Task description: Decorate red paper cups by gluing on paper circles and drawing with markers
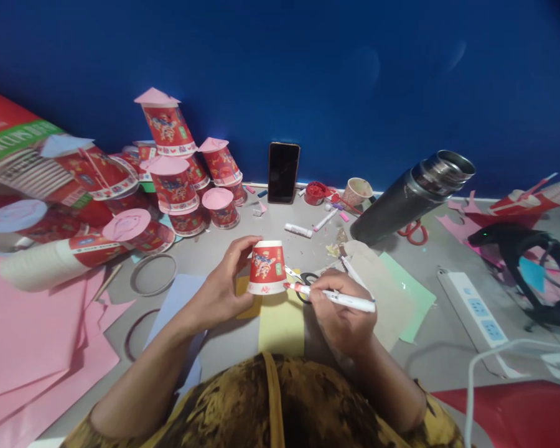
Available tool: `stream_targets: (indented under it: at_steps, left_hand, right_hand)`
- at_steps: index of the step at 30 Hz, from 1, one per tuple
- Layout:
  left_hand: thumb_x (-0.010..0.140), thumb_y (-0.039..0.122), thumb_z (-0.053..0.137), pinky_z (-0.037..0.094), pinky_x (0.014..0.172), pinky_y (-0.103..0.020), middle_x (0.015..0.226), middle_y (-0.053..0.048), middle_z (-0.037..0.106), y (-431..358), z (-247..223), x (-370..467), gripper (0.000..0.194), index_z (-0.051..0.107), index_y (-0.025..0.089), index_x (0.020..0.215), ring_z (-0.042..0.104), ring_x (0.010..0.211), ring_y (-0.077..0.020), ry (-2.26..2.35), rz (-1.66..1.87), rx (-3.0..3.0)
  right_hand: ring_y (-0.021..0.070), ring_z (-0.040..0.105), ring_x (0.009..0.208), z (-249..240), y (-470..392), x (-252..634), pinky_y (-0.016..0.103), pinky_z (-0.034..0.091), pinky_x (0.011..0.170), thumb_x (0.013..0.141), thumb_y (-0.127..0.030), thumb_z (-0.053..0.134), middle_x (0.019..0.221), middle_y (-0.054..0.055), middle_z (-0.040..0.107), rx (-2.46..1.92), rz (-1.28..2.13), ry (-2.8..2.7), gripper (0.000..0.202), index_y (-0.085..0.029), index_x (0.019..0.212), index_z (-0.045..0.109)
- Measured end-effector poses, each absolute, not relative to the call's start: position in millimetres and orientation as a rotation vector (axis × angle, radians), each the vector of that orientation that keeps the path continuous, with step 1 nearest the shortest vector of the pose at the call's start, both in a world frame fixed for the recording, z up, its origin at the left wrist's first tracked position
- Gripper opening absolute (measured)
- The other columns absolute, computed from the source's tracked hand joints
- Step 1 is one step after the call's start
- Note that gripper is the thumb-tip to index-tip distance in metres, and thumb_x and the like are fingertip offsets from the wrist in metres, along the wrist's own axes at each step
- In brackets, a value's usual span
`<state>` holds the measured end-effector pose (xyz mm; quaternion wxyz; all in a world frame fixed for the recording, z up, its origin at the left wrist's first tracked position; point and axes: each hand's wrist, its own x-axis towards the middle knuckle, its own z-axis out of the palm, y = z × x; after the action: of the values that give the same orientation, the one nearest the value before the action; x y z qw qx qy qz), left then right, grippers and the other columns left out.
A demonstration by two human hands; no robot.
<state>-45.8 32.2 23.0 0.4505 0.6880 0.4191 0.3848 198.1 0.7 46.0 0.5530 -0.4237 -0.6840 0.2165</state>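
Note:
My left hand (229, 280) is closed around the left side of a red paper cup (267, 267), held upside down above the desk. A white band with red marks runs along the cup's lower rim. In my right hand (343, 311) is a white marker (348, 300), gripped like a pen, its red tip at the right end of that band. Behind the marker lie black-handled scissors (309, 278), partly hidden by it. Yellow paper (281, 326) is spread below the cup.
Decorated cups with pink paper cones (170, 186) are stacked at the left. A phone (283, 173) leans on the blue wall. Right of it are a dark thermos (401, 202), green paper (408, 295) and a power strip (478, 317). Pink paper (28, 330) covers the left side.

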Motion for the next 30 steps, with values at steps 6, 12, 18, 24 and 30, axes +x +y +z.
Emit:
stream_targets:
  at_steps: [6,12,18,24,30]
  left_hand:
    - [0.08,0.015,0.078,0.041,0.13,-0.059,0.161,-0.017,0.048,33.2,22.5,-46.7,0.08,0.043,0.024,0.151,0.052,0.153,-0.0367,1.001,0.976,1.595]
    - [0.079,0.015,0.08,0.042,0.128,-0.059,0.161,-0.018,0.048,33.7,22.9,-46.7,0.081,0.043,0.025,0.15,0.054,0.152,-0.0379,0.991,0.972,1.567]
    - [0.079,0.014,0.078,0.041,0.129,-0.06,0.16,-0.017,0.049,33.2,23.3,-45.8,0.08,0.043,0.025,0.15,0.054,0.152,-0.0369,0.987,0.966,1.561]
    - [0.076,0.012,0.079,0.041,0.129,-0.062,0.161,-0.018,0.049,33.7,22.2,-47.0,0.083,0.044,0.025,0.15,0.053,0.152,-0.038,0.991,0.972,1.561]
    - [0.074,0.009,0.078,0.042,0.128,-0.061,0.162,-0.017,0.049,34.0,22.5,-47.3,0.084,0.046,0.026,0.149,0.053,0.152,-0.0385,0.98,0.973,1.549]
  right_hand:
    - [0.0157,0.061,0.055,49.9,2.3,195.9,0.029,0.048,0.053,0.091,-0.012,0.063,0.065,0.0,0.068,-0.914,0.43,-1.675,0.015,-0.022,0.081,0.069]
    - [0.0159,0.06,0.055,50.8,2.7,195.2,0.029,0.049,0.053,0.092,-0.012,0.063,0.065,0.001,0.068,-0.9,0.41,-1.682,0.016,-0.022,0.082,0.069]
    - [0.0158,0.061,0.056,52.0,2.2,196.1,0.029,0.048,0.054,0.092,-0.012,0.063,0.067,0.001,0.069,-0.919,0.443,-1.706,0.015,-0.022,0.081,0.069]
    - [0.0164,0.062,0.057,50.2,0.3,194.9,0.03,0.048,0.055,0.091,-0.014,0.063,0.068,0.001,0.07,-0.887,0.531,-1.69,0.014,-0.022,0.083,0.069]
    - [0.0163,0.063,0.057,48.8,0.7,195.5,0.03,0.049,0.055,0.092,-0.015,0.064,0.069,0.001,0.072,-0.937,0.523,-1.663,0.013,-0.022,0.082,0.069]
